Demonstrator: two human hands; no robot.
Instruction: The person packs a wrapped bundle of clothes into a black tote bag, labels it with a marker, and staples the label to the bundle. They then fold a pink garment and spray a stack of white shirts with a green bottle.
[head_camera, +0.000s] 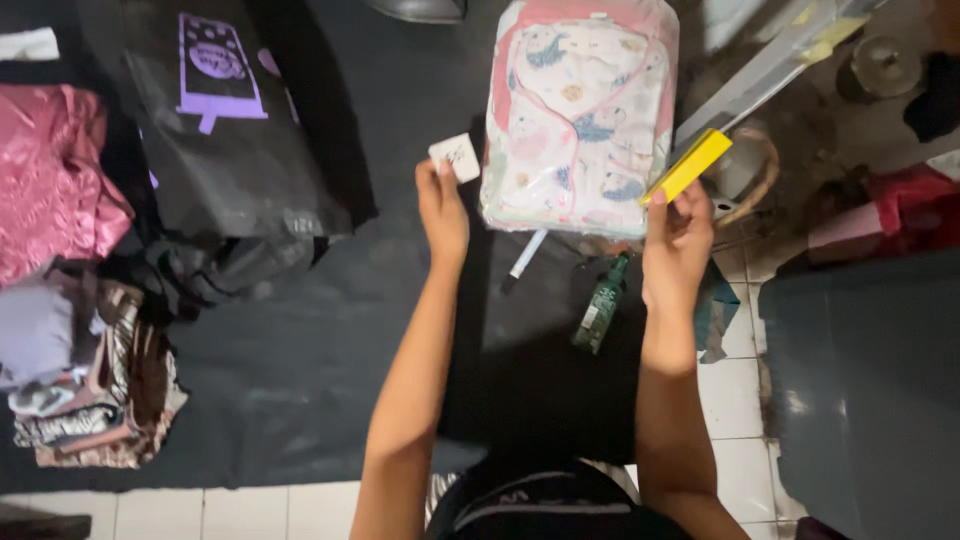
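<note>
Small white card (456, 157) pinched in left hand (443, 212), yellow strip (688, 166) pinched in right hand (676, 245), pink-printed clear package (578, 110) laid between at upper centre.

Both bare forearms reach forward, left hand (443, 212) and right hand (676, 243) apparently pinching with raised fingers.

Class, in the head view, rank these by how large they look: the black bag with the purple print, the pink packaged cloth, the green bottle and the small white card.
1. Black bag
2. Pink packaged cloth
3. Green bottle
4. White card, held in the left hand
</note>
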